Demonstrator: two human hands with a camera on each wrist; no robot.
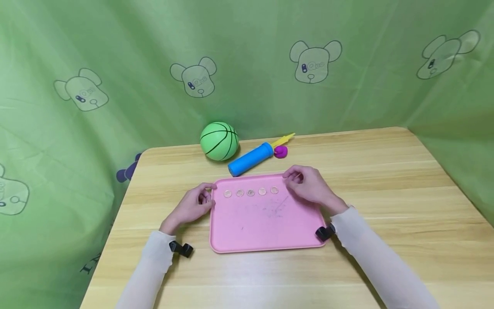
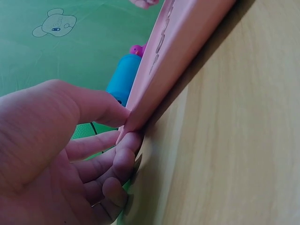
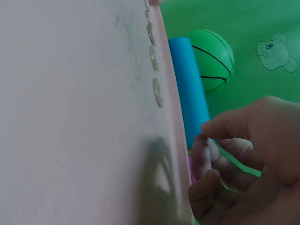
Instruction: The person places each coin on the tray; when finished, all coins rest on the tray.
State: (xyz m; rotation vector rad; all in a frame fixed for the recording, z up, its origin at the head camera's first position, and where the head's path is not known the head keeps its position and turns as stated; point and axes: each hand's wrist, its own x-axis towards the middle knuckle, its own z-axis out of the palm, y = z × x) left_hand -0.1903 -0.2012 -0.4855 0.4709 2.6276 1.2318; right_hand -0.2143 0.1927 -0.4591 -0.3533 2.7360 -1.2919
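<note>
A pink tray (image 1: 239, 234) lies on the wooden table, and several small round coins (image 1: 251, 192) form a row along its far side. At the tray's upper left corner my left hand (image 1: 191, 205) pinches the rim; the left wrist view shows the thumb (image 2: 105, 108) on one side and fingers behind the edge. My right hand (image 1: 308, 184) hovers by the far right corner, its fingers loosely bent. In the right wrist view, thumb and forefinger come close together beside the tray edge (image 3: 176, 126), and no held object shows between them.
Behind the tray stand a green ball (image 1: 219, 141) with black lines and a blue hand pump (image 1: 251, 159) with a yellow end. A small purple item (image 1: 280, 152) lies beside the pump. A green curtain (image 1: 247, 107) hangs behind the table (image 1: 405, 206).
</note>
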